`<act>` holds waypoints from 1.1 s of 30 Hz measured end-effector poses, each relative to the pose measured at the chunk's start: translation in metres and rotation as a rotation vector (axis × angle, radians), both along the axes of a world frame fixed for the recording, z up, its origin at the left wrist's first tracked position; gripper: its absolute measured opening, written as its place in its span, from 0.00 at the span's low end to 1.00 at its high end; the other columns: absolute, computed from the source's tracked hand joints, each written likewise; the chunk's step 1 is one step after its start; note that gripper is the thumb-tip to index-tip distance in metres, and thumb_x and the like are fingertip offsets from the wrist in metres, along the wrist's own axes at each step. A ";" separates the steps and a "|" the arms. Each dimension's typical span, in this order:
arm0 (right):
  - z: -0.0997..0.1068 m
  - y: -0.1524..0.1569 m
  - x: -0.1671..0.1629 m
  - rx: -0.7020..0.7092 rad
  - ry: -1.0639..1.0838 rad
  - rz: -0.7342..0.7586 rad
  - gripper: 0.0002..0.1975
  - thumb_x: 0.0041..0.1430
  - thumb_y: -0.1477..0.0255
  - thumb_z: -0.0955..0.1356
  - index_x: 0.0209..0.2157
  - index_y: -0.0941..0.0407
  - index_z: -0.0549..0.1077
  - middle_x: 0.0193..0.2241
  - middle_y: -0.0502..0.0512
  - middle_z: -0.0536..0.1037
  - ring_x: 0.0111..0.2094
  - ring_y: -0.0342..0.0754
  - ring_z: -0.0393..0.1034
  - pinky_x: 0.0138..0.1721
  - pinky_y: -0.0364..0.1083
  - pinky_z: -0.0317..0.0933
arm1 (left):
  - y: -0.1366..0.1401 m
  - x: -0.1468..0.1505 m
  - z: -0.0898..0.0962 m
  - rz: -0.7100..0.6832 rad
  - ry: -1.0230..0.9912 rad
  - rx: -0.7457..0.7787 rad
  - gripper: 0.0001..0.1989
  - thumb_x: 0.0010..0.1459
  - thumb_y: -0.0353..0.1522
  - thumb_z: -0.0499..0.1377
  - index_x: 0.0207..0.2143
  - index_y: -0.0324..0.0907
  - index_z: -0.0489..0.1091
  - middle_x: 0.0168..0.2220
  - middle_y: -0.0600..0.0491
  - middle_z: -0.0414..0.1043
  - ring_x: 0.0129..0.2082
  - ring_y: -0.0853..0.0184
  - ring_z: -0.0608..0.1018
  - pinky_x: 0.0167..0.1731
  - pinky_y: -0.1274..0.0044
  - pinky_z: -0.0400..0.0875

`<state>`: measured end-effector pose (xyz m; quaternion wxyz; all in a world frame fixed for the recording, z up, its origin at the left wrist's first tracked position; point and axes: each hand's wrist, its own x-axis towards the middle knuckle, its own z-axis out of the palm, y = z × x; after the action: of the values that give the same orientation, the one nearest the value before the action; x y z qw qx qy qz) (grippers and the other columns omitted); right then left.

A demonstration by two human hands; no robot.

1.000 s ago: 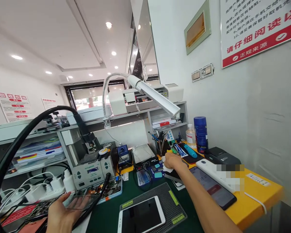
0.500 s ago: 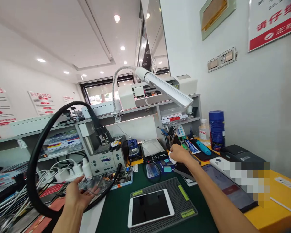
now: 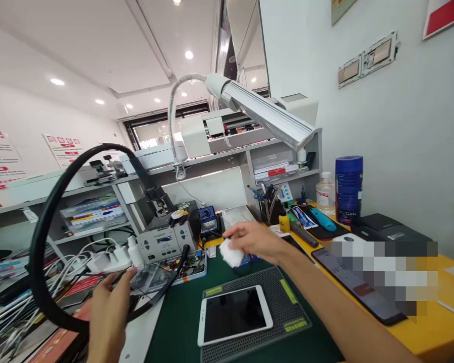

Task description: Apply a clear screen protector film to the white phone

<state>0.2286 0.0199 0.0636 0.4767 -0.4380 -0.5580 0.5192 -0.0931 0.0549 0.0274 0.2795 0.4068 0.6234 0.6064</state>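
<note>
My right hand (image 3: pixel 251 239) pinches a white wad (image 3: pixel 231 253), like tissue or cotton, above the green mat. Below it, a white tablet (image 3: pixel 235 313) with a dark screen lies on a grey perforated pad (image 3: pixel 287 307). My left hand (image 3: pixel 111 307) is at the left side of the bench, beside the black hose (image 3: pixel 41 262) and over cluttered tools. Its thumb and forefinger are apart; the other fingers are mostly hidden. Close to it lies a clear plastic bag (image 3: pixel 153 277).
A grey soldering or hot-air station (image 3: pixel 162 247) stands at the back left, by a tray of small parts (image 3: pixel 192 267). At right are a phone (image 3: pixel 357 287), a blue can (image 3: pixel 348 189) and a bottle (image 3: pixel 326 194). A lamp (image 3: pixel 267 111) overhangs the bench.
My right hand has moved left from the pen holder area, bringing the white wad over the mat. My left hand has turned and its fingers have drawn in. The view has shifted slightly.
</note>
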 end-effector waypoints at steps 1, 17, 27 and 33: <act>-0.003 -0.001 -0.009 -0.015 0.021 0.042 0.13 0.47 0.80 0.74 0.38 0.60 0.79 0.28 0.51 0.76 0.28 0.43 0.72 0.27 0.41 0.64 | -0.007 0.007 0.003 0.020 0.007 0.003 0.32 0.43 0.41 0.69 0.52 0.45 0.66 0.61 0.44 0.62 0.63 0.43 0.62 0.64 0.52 0.51; -0.035 0.011 -0.037 -0.028 0.063 0.054 0.20 0.31 0.82 0.76 0.32 0.57 0.80 0.27 0.45 0.73 0.30 0.42 0.66 0.34 0.44 0.59 | 0.000 0.105 -0.002 -1.208 -0.278 -0.463 0.14 0.52 0.36 0.69 0.35 0.34 0.75 0.29 0.47 0.74 0.26 0.68 0.74 0.22 0.80 0.72; -0.030 0.006 -0.033 -0.195 0.099 0.156 0.28 0.42 0.75 0.78 0.49 0.57 0.74 0.38 0.53 0.75 0.33 0.44 0.71 0.27 0.41 0.62 | -0.004 0.087 -0.001 -1.196 -0.240 -0.287 0.14 0.50 0.38 0.69 0.31 0.34 0.77 0.28 0.49 0.73 0.25 0.69 0.72 0.21 0.80 0.69; -0.037 0.008 -0.036 -0.296 0.096 0.221 0.13 0.50 0.68 0.77 0.29 0.61 0.74 0.20 0.49 0.73 0.20 0.39 0.66 0.20 0.38 0.59 | -0.003 0.079 0.001 -1.127 -0.174 -0.113 0.16 0.53 0.41 0.66 0.34 0.36 0.75 0.27 0.50 0.72 0.25 0.69 0.72 0.22 0.79 0.69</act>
<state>0.1921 0.0275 0.0268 0.3730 -0.4143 -0.4968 0.6651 -0.0142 0.0522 0.0287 0.6313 0.6095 0.3163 0.3605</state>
